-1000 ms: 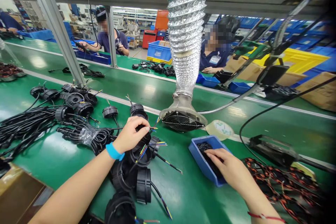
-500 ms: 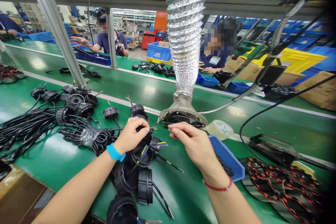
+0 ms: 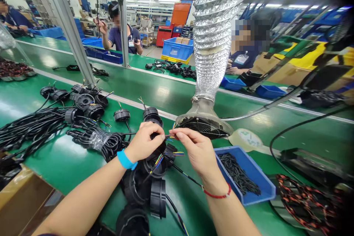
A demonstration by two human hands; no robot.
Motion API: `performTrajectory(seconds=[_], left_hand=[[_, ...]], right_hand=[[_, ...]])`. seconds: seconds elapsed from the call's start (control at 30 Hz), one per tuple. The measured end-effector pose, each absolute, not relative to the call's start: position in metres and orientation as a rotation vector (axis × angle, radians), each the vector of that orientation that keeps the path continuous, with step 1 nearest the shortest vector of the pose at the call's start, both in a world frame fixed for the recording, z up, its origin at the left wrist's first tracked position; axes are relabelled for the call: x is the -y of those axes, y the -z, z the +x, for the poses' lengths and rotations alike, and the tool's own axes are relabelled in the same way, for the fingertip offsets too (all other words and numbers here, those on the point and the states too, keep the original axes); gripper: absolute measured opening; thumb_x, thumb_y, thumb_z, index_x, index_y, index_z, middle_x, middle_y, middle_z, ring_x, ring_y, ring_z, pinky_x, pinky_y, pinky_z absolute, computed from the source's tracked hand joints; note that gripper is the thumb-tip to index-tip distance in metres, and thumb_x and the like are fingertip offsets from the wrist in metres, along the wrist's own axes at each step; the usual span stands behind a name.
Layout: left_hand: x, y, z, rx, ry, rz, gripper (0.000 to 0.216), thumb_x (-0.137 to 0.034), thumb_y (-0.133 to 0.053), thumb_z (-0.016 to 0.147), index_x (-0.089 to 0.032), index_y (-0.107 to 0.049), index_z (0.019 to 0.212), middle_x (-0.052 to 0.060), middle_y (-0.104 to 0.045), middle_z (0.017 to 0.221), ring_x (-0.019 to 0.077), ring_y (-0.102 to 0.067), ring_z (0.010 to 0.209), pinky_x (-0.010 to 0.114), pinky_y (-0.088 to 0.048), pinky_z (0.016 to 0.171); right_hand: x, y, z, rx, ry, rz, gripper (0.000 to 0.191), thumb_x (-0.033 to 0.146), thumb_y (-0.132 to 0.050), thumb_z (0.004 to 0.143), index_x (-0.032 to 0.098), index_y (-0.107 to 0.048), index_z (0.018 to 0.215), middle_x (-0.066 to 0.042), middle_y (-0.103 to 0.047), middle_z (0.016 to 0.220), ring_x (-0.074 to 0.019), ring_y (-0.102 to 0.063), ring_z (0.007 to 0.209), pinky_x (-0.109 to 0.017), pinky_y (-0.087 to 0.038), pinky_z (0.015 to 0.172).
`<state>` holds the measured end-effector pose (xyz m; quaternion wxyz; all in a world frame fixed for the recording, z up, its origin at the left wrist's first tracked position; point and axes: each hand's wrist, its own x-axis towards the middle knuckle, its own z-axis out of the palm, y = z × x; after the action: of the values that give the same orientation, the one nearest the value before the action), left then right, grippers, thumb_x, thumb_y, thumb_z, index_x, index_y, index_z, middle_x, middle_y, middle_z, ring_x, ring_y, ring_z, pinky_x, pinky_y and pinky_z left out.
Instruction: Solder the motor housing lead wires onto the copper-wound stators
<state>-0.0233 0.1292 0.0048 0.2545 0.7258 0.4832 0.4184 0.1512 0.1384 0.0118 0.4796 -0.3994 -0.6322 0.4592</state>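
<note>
My left hand, with a blue wristband, pinches thin coloured wires that stick out of a black round housing. My right hand, with a red cord at the wrist, is pinched at the tips of those same wires; what it holds there is too small to make out. Both hands meet just in front of the fan mouth of the silver duct. More black housings with wire tails lie under my left forearm. A blue bin of small black tube pieces sits right of my right hand.
Bundles of black cable and more housings lie on the green belt at left. A tape roll and a black tool lie at right, with red-black wire coils near the front. Other people work across the line.
My right hand left the blue bin, crossed to the left and now pinches at the wire tips held by my left hand. The camera view shifted slightly.
</note>
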Motion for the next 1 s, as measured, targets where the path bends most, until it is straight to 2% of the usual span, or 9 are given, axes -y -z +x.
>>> performTrajectory(seconds=[0.33,0.4,0.5,0.6,0.67,0.77,0.83,1.0], left_hand=[[-0.129,-0.005,-0.021,-1.329,-1.121,2.053,0.011,-0.016,-0.055,0.082,-0.017,-0.058,0.071,-0.002,-0.062,0.073,0.0152,-0.052,0.077,0.032,-0.035,0.083],[-0.129,-0.005,-0.021,-1.346,-1.126,2.052,0.011,-0.017,-0.055,0.083,-0.017,-0.059,0.073,-0.001,-0.063,0.075,0.0156,-0.053,0.078,0.032,-0.035,0.083],[-0.129,-0.005,-0.021,-1.372,-1.128,2.052,0.010,-0.018,-0.055,0.085,-0.017,-0.061,0.078,0.000,-0.065,0.080,0.0165,-0.054,0.081,0.033,-0.037,0.083],[-0.130,-0.004,-0.023,-1.351,-1.108,2.131,0.010,-0.017,-0.053,0.086,-0.017,-0.063,0.087,0.002,-0.067,0.087,0.0176,-0.056,0.086,0.034,-0.039,0.083],[-0.131,-0.001,-0.026,-1.348,-1.099,2.256,0.016,-0.014,-0.052,0.086,-0.017,-0.063,0.097,0.005,-0.068,0.099,0.0194,-0.056,0.096,0.036,-0.038,0.089],[-0.135,0.005,-0.032,-1.464,-1.041,2.437,0.030,-0.009,-0.051,0.085,-0.018,-0.060,0.112,0.006,-0.065,0.116,0.0233,-0.049,0.113,0.042,-0.031,0.097],[-0.138,0.009,-0.035,-1.554,-0.980,2.488,0.029,-0.010,-0.051,0.087,-0.020,-0.060,0.112,0.005,-0.066,0.113,0.0237,-0.048,0.110,0.043,-0.031,0.095],[-0.141,0.009,-0.036,-1.542,-0.968,2.586,0.019,-0.018,-0.048,0.091,-0.019,-0.067,0.094,0.003,-0.066,0.086,0.0197,-0.049,0.088,0.039,-0.032,0.085]], right_hand=[[-0.137,-0.007,0.147,1.754,-0.943,-1.094,0.023,0.036,-0.056,0.085,0.021,-0.073,0.082,-0.004,-0.072,0.082,-0.0173,-0.064,0.077,-0.029,-0.049,0.073],[-0.137,-0.006,0.147,1.763,-0.960,-1.084,0.027,0.038,-0.052,0.087,0.021,-0.071,0.096,-0.004,-0.071,0.088,-0.0170,-0.064,0.078,-0.031,-0.049,0.074],[-0.136,-0.005,0.147,1.724,-0.973,-1.061,0.035,0.037,-0.058,0.083,0.021,-0.061,0.114,-0.004,-0.069,0.091,-0.0155,-0.062,0.073,-0.030,-0.051,0.070],[-0.136,-0.004,0.148,1.793,-0.898,-1.079,0.020,0.032,-0.059,0.082,0.021,-0.065,0.097,-0.003,-0.067,0.085,-0.0155,-0.061,0.073,-0.028,-0.050,0.068],[-0.136,-0.003,0.148,1.794,-0.882,-1.112,0.014,0.031,-0.056,0.084,0.021,-0.065,0.087,-0.003,-0.066,0.082,-0.0158,-0.061,0.073,-0.029,-0.050,0.068],[-0.138,0.002,0.147,1.728,-0.939,-1.144,0.015,0.033,-0.057,0.083,0.020,-0.064,0.088,-0.002,-0.066,0.079,-0.0154,-0.062,0.070,-0.028,-0.050,0.066],[-0.139,0.004,0.148,1.719,-0.959,-1.161,0.017,0.034,-0.056,0.082,0.020,-0.063,0.088,-0.002,-0.066,0.078,-0.0154,-0.062,0.069,-0.027,-0.049,0.065],[-0.141,0.001,0.152,1.785,-0.852,-1.243,0.018,0.034,-0.053,0.084,0.019,-0.064,0.084,-0.003,-0.066,0.077,-0.0171,-0.062,0.069,-0.030,-0.047,0.067]])
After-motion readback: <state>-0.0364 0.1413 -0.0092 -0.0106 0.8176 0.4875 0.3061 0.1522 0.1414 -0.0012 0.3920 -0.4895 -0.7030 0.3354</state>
